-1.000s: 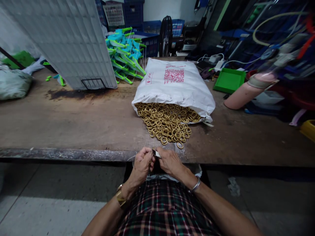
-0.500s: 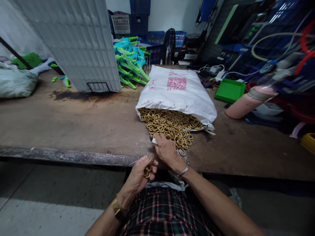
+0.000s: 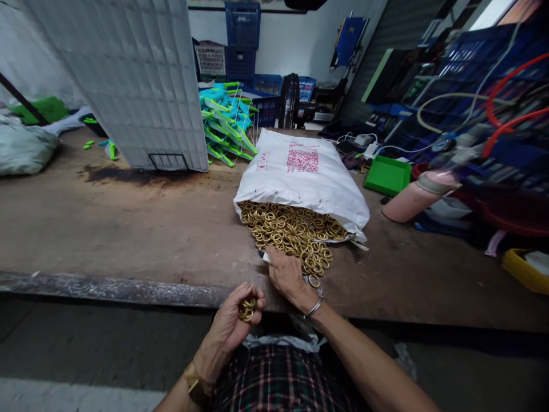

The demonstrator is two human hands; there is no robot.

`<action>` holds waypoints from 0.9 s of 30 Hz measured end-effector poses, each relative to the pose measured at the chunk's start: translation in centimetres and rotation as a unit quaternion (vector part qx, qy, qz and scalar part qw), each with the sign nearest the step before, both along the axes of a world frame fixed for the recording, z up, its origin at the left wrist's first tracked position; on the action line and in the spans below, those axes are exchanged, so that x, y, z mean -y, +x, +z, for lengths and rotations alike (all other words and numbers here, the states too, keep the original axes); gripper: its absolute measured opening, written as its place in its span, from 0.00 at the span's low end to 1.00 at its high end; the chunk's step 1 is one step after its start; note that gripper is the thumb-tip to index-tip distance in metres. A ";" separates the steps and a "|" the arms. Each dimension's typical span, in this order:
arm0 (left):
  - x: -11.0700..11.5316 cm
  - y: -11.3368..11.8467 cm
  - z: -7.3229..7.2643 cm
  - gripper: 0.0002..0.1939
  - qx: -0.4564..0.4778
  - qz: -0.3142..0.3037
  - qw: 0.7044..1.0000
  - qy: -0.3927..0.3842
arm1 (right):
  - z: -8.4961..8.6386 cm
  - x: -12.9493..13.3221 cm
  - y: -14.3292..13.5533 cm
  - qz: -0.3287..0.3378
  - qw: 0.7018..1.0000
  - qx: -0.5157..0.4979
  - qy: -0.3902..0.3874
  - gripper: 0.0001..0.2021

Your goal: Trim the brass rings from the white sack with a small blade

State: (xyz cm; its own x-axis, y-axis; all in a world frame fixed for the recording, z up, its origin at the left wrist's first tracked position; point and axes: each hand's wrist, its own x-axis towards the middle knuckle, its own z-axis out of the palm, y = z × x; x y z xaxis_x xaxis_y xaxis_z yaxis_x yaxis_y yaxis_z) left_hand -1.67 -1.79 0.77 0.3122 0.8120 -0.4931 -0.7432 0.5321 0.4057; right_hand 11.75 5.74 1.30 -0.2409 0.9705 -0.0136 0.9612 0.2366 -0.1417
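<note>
Several brass rings lie cupped in my left hand (image 3: 235, 317), whose fingers curl round them just off the table's front edge. My right hand (image 3: 287, 274) is at the near left side of a heap of brass rings (image 3: 291, 229), closed on a small white and black object (image 3: 265, 256) that I cannot make out clearly. The heap spills from the open mouth of a white sack (image 3: 300, 171) with red print, lying on the brown table (image 3: 171, 229). Its front rings are partly hidden by my right hand.
A tall grey panel (image 3: 132, 86) stands at the left, beside blue and green plastic parts (image 3: 227, 123). To the right are a green tray (image 3: 387, 175), a pink bottle (image 3: 418, 197) and a yellow container (image 3: 525, 272). A pale bag (image 3: 26, 146) sits far left.
My left hand has turned and opened a little, so the rings in it show more. The whole view has shifted slightly. My right hand stays by the heap.
</note>
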 end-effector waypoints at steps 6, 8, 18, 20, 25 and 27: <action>-0.4 0.7 0.4 0.12 -0.088 0.018 0.995 0.033 | 0.4 1.4 1.3 -0.016 0.947 -0.319 -0.030 0.08; -0.4 1.2 0.5 0.14 -0.138 0.021 0.989 0.055 | 0.5 2.4 1.5 -0.020 0.904 -0.419 -0.077 0.07; 0.0 2.7 0.6 0.17 -0.327 -0.020 0.935 0.136 | 0.0 4.8 2.0 -0.029 0.834 -0.517 -0.190 0.09; 0.1 2.9 0.7 0.17 -0.388 -0.033 0.906 0.163 | 0.0 4.8 2.2 -0.023 0.857 -0.488 -0.164 0.11; 0.4 3.3 0.8 0.17 -0.367 -0.078 0.914 0.153 | -0.2 4.8 2.8 -0.035 0.873 -0.465 -0.141 0.13; 0.4 3.5 0.8 0.16 -0.305 -0.095 0.938 0.138 | -0.2 4.8 2.9 -0.042 0.866 -0.477 -0.143 0.11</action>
State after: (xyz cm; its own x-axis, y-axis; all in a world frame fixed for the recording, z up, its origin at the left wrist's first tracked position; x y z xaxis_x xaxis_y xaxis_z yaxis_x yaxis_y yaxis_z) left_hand 1.79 -2.18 1.54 0.1933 0.8928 -0.4070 -0.2306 0.4445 0.8656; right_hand 14.68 0.89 1.06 -0.2047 0.9747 -0.0899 0.3861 -0.0040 -0.9225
